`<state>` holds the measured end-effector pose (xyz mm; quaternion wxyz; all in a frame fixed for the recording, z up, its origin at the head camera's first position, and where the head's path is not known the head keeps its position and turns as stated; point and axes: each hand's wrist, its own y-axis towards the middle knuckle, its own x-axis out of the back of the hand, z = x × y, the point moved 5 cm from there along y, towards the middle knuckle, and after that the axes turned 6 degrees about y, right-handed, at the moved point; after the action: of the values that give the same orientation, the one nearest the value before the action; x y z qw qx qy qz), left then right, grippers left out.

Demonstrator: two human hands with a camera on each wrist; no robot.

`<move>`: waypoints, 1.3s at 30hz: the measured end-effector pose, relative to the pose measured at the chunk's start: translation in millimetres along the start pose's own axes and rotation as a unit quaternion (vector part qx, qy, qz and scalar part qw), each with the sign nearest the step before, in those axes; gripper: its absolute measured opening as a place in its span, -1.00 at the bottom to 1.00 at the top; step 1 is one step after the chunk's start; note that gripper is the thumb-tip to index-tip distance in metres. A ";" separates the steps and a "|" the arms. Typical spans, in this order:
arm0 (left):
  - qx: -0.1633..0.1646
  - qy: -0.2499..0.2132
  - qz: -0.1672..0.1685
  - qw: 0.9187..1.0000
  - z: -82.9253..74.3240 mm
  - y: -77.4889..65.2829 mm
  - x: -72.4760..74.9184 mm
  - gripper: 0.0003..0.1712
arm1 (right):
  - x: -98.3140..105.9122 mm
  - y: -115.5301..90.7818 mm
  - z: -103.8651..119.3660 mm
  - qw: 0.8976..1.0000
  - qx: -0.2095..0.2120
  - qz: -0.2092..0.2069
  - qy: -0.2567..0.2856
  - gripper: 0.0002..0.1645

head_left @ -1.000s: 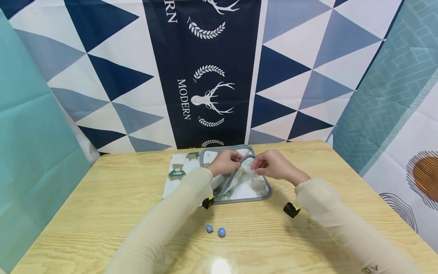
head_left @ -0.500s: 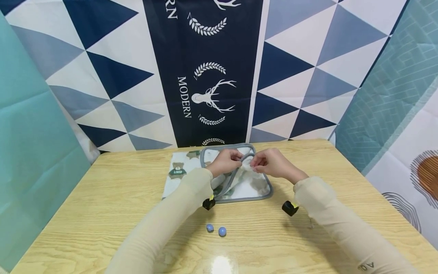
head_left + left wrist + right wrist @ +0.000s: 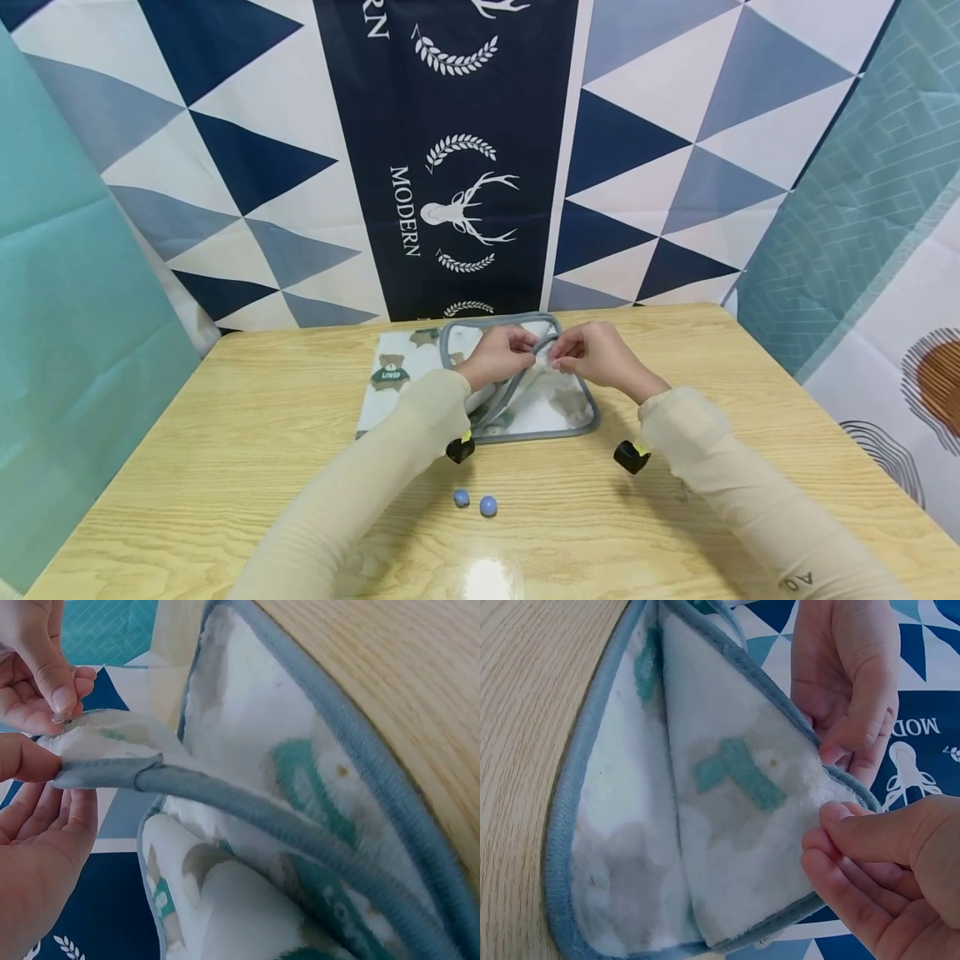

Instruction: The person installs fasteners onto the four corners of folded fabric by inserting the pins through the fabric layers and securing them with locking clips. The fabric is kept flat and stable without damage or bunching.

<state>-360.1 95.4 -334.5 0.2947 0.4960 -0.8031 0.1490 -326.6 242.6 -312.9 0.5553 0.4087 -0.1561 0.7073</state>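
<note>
A fleece blanket (image 3: pixel 528 414) with grey-blue edging and a teddy bear print lies folded near the table's back edge. My left hand (image 3: pixel 500 357) pinches a raised edge of its upper layer, thumb over the edging (image 3: pixel 247 810) in the left wrist view. Just to the right, my right hand (image 3: pixel 594 357) is close against the lifted white fleece (image 3: pixel 735 772). Its thumb and fingertips come together on a tiny shiny piece (image 3: pixel 61 718), too small to identify. Two small blue knobs, a left one (image 3: pixel 461 497) and a rounder right one (image 3: pixel 488 506), lie nearer me.
The wooden table (image 3: pixel 247 467) bears everything. Behind it hangs a patterned curtain (image 3: pixel 465 167) with triangles and deer heads. A teal sheet (image 3: pixel 90 292) borders the left side, and another patterned sheet (image 3: pixel 862 208) the right.
My right hand has shifted slightly left, toward the left hand. The left hand keeps its pinch on the blanket edge with barely any movement. The blue knobs stay where they were.
</note>
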 end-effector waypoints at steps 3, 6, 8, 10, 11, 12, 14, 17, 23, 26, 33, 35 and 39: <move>-0.009 -0.001 -0.007 1.000 -2.5 -1.8 0.3 -0.68 | 0.3 0.1 1.3 1.000 -0.010 -0.003 0.004 -0.95; -0.014 -0.008 -0.007 1.000 -4.5 -3.9 -0.1 -0.68 | 0.4 -0.3 1.9 1.000 -0.017 -0.004 0.009 -0.94; -0.019 -0.015 -0.008 1.000 -5.9 -4.6 0.0 -0.68 | 1.2 -0.6 1.9 1.000 -0.018 -0.008 0.011 -0.94; -0.023 -0.023 -0.007 0.999 -6.8 -4.7 0.4 -0.67 | 2.1 -0.5 1.8 1.000 -0.019 -0.016 0.015 -0.94; -0.024 -0.026 -0.007 0.999 -6.8 -4.6 0.6 -0.67 | 2.4 -0.2 1.5 0.999 -0.018 -0.020 0.016 -0.94; -0.025 -0.027 -0.008 0.999 -6.8 -4.3 1.0 -0.67 | 2.6 0.0 1.3 0.999 -0.019 -0.024 0.019 -0.94; -0.022 -0.027 -0.008 0.999 -6.0 -3.7 1.7 -0.67 | 2.7 0.5 1.1 0.999 -0.018 -0.032 0.018 -0.94; -0.017 -0.021 -0.009 1.000 -4.8 -3.2 2.8 -0.67 | 2.8 0.8 0.4 0.999 -0.019 -0.046 0.017 -0.92; -0.051 0.007 -0.008 0.999 -7.5 -4.3 3.1 -0.68 | 7.2 -0.2 3.9 0.994 0.008 -0.111 -0.013 -0.58; -0.088 0.039 -0.004 0.995 -11.9 -5.9 2.9 -0.68 | 7.9 0.1 6.9 0.992 0.029 -0.119 -0.031 -0.42; -0.135 0.111 0.002 0.985 -21.4 -12.4 3.7 -0.65 | 5.1 0.6 7.5 0.995 0.031 -0.085 -0.042 -0.52; -0.142 0.124 0.002 0.982 -23.3 -14.2 3.8 -0.64 | 4.7 0.4 7.9 0.996 0.030 -0.080 -0.039 -0.59; -0.150 0.142 0.002 0.978 -25.7 -17.0 2.9 -0.61 | 3.6 0.1 6.9 0.997 0.022 -0.073 -0.026 -0.70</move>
<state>-337.7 99.2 -313.4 0.4764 0.4181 -0.7674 0.0965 -324.0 240.3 -305.9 0.5920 0.4493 -0.1252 0.6572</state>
